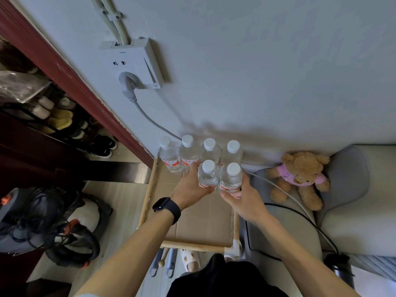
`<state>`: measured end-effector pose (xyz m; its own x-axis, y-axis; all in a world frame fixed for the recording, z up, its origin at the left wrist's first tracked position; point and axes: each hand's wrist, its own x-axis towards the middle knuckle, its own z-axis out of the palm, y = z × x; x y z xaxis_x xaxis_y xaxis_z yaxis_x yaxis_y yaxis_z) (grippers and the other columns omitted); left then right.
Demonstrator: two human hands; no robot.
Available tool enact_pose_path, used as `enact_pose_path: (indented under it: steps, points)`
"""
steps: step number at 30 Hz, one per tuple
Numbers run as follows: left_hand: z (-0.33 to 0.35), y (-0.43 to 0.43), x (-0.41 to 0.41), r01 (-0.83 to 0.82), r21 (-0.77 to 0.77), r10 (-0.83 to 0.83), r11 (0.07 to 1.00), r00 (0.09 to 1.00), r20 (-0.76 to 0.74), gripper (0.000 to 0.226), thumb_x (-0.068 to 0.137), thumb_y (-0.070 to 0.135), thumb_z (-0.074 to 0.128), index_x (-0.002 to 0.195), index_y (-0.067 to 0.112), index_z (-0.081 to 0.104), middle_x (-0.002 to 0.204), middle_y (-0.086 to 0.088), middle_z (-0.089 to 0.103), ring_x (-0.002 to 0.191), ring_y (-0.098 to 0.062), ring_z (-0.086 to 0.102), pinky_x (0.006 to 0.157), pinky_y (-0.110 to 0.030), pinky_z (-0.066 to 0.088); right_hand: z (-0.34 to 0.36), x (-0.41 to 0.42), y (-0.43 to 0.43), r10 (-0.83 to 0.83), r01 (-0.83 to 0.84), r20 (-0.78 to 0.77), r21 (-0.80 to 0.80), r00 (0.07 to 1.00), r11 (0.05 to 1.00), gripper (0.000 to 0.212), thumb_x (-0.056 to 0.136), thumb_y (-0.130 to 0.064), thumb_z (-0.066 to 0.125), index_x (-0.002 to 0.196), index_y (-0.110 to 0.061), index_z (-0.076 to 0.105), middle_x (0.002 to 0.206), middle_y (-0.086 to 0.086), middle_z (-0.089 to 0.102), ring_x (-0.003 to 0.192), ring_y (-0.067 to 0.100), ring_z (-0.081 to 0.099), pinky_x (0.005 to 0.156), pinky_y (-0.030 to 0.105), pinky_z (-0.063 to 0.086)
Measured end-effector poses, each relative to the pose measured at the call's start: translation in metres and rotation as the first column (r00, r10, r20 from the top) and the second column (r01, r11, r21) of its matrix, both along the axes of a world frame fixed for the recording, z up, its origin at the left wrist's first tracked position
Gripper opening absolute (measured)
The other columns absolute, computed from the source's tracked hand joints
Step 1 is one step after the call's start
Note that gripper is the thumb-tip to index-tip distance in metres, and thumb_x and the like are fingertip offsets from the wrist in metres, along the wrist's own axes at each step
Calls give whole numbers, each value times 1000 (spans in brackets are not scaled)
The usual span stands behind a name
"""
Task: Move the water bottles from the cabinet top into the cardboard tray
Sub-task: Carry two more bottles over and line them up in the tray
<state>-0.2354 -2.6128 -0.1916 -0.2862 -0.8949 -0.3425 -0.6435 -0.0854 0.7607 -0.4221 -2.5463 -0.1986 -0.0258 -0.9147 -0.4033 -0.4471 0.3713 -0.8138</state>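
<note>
Each hand grips 1 upright water bottle, left hand [189, 186] and right hand [246, 198], just near of 4 bottles [200, 153] lined along the cardboard tray's [147, 196] far edge.

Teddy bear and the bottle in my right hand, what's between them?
A white cable crosses the grey cushion between bottle and bear, in the head view.

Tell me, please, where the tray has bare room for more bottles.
The tray is bare cardboard in its near half, up to the near rim. A smaller patch lies before the two left back bottles, by the left rim. The far right is crowded: the left hand grips one bottle, the right hand another, by the back row.
</note>
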Motion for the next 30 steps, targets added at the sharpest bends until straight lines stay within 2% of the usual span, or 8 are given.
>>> enact_pose_path:
  steps: [4,8,11,16,22,25,28,30]
  points:
    - [3,-4,4,66,6,-66,998,998,19,74,78,31,80,137,26,35,129,8,57,118,-15,54,93,-31,45,2,1,-4,21,-20,-57,22,998,1000,76,92,-42,67,153,-31,24,130,-14,63,114,7,62,88,21,41]
    - [6,-8,5,98,-5,-98,995,994,56,78,79,29,78,142,23,33,132,4,58,122,-20,54,99,-42,47,-4,6,-3,12,-11,-67,9,998,1000,86,92,-49,63,158,-30,11,131,-13,66,115,13,65,99,33,49]
    - [6,-8,4,103,-15,-101,995,992,79,76,79,29,77,141,20,33,131,2,58,119,-21,55,96,-39,47,-6,6,-2,15,-15,-64,8,998,1000,86,93,-50,61,158,-30,8,130,-14,66,112,10,67,100,33,49]
    - [7,-1,3,77,-40,-74,996,995,67,75,78,31,79,139,22,34,130,4,57,117,-17,55,91,-29,44,0,1,-2,35,-35,-57,12,998,999,77,91,-44,67,153,-31,23,128,-15,65,109,8,68,90,21,44]
    - [11,4,1,68,-6,-67,998,995,73,86,76,32,77,145,29,26,135,7,53,123,-19,52,101,-41,46,0,-5,-2,87,-83,-92,52,992,995,75,90,-37,69,152,-35,25,135,-13,61,100,11,71,85,24,45]
    - [11,8,3,31,46,-34,998,997,71,89,77,29,76,148,29,22,134,10,53,121,-16,55,101,-38,48,0,-8,1,119,-109,-128,81,985,991,78,89,-32,69,152,-32,23,132,-17,58,103,12,69,78,21,47]
    - [6,19,10,-19,83,11,996,995,100,78,81,30,73,144,28,27,132,13,49,124,-13,51,100,-32,46,-6,-15,11,156,-134,-199,121,967,984,76,87,-42,66,149,-32,24,140,-19,51,112,14,65,93,37,50]
    - [1,31,17,-57,127,36,990,987,158,69,86,31,69,144,24,30,128,12,47,120,-15,53,95,-28,45,-12,-19,19,201,-163,-249,167,947,972,68,88,-45,64,146,-29,32,144,-10,50,119,16,62,100,39,47]
